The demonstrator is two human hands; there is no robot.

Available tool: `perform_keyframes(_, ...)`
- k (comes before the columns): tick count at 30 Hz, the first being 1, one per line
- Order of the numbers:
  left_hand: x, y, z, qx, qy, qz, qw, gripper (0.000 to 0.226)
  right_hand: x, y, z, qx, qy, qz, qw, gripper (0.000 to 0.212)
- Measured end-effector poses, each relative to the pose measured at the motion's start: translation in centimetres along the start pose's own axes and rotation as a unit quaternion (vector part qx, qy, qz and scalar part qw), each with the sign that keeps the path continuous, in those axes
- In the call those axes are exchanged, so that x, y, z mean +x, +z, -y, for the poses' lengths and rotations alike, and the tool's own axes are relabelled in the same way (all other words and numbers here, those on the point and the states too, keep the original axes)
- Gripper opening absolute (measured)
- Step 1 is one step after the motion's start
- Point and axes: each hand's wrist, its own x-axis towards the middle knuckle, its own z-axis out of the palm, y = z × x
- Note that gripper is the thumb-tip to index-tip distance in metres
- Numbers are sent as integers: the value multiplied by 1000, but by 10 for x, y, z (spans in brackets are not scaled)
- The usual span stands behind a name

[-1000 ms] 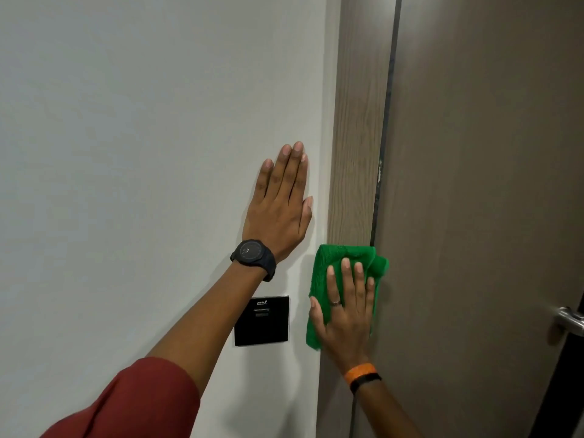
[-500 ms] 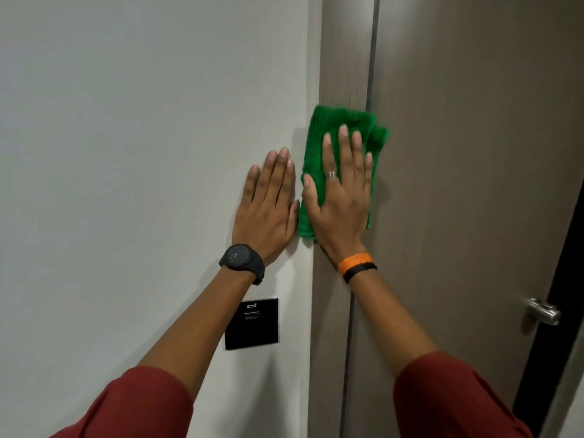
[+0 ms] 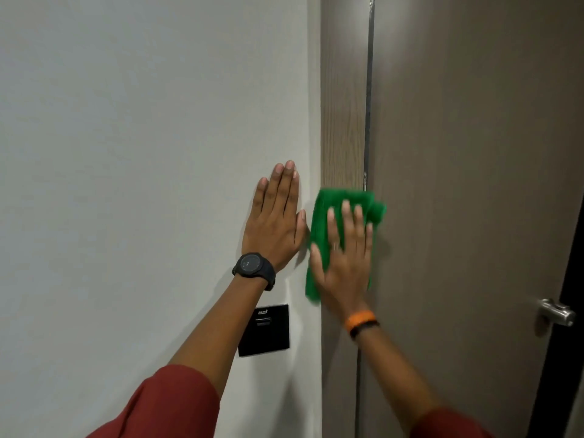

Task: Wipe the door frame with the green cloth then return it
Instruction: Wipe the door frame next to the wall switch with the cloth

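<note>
Right hand flat, fingers spread, pressing green cloth against door frame, cloth edge lapping onto door. Left hand open, palm flat on wall just beside the frame, above a black panel. Right hand blurred.
</note>
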Motion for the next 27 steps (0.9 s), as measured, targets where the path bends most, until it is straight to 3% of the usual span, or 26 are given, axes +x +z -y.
perform_keyframes(3,-1,-1,1,0,7,9,1000,64,113,-11,6,6,3,-45,999,66)
perform_keyframes(6,0,-2,1,2,5,16,1000,65,161,-14,7,8,1,-72,997,64)
perform_keyframes(14,-8,-12,-3,-30,-5,46,998,68,66,-5,5,82,51,-150,984,37)
perform_keyframes(21,-64,-31,-21,-112,-56,128,984,69,-90,-23,10,82,141,-25,986,29)
perform_keyframes(27,-197,-54,-40,-193,-85,204,956,65,-177,-48,16,98,221,189,952,35)
